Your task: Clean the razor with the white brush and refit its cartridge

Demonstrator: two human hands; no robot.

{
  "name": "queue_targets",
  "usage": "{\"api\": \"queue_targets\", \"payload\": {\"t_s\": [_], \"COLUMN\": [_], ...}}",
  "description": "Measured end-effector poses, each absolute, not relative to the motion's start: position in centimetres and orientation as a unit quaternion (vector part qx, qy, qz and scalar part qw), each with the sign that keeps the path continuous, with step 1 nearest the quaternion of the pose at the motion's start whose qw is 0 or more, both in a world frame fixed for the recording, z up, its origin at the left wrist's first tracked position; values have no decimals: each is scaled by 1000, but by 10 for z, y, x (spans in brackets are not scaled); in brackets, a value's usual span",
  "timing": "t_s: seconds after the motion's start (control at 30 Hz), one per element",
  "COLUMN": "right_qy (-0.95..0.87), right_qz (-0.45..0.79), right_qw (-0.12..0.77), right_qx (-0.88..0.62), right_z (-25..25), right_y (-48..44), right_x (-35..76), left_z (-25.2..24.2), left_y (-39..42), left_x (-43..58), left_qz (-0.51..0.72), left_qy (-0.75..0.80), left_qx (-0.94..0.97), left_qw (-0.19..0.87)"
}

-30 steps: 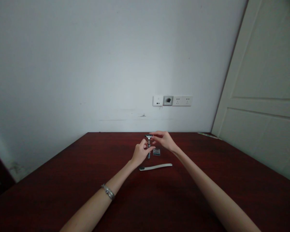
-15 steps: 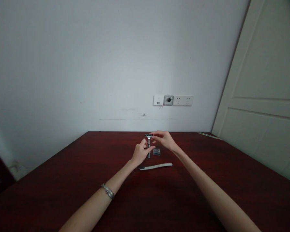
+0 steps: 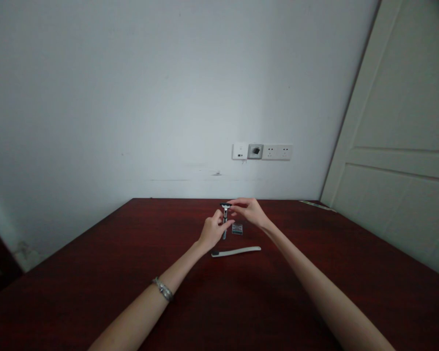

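Observation:
A razor [image 3: 225, 212] with a dark head and a silver and black handle stands upright between my hands. My left hand [image 3: 212, 230] is closed around the handle, thumb across its front. At the right end of the razor's head, my right hand [image 3: 249, 211] pinches with thumb and forefinger. Just right of the handle lies a small clear case [image 3: 237, 229], its contents too small to make out. Nearer to me, a white toothbrush [image 3: 237, 252] with dark bristles rests on the table.
The dark red wooden table [image 3: 95, 292] meets a white wall behind. Wall sockets [image 3: 277, 152] sit above its far edge. A thin greenish strip [image 3: 317, 205] lies at the far right corner, near a pale door [image 3: 402, 161].
The razor's lower handle has tilted very slightly left. Both hands stay in nearly the same place, holding the razor as before.

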State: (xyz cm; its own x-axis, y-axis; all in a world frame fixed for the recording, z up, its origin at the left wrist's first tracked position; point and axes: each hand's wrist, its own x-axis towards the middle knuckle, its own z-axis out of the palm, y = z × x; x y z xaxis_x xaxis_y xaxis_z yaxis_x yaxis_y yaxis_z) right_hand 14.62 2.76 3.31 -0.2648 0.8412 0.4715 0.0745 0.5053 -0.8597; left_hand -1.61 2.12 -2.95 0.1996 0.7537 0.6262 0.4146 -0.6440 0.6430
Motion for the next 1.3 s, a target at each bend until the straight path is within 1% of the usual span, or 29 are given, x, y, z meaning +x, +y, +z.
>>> {"api": "queue_targets", "payload": {"t_s": [0.2, 0.47, 0.87, 1.3], "right_qy": [-710, -718, -718, -737], "right_qz": [365, 364, 373, 358], "right_qw": [515, 504, 499, 480], "right_qx": [-313, -313, -312, -313], "right_z": [33, 28, 28, 31], "right_y": [26, 29, 26, 23], "right_x": [146, 146, 147, 151], "left_z": [-26, -25, -29, -28], "left_y": [19, 19, 21, 21], "left_x": [-16, -17, -16, -18], "left_qz": [503, 501, 503, 494], "left_qy": [390, 392, 357, 358], "left_qx": [753, 761, 770, 780], "left_qw": [165, 131, 163, 139]}}
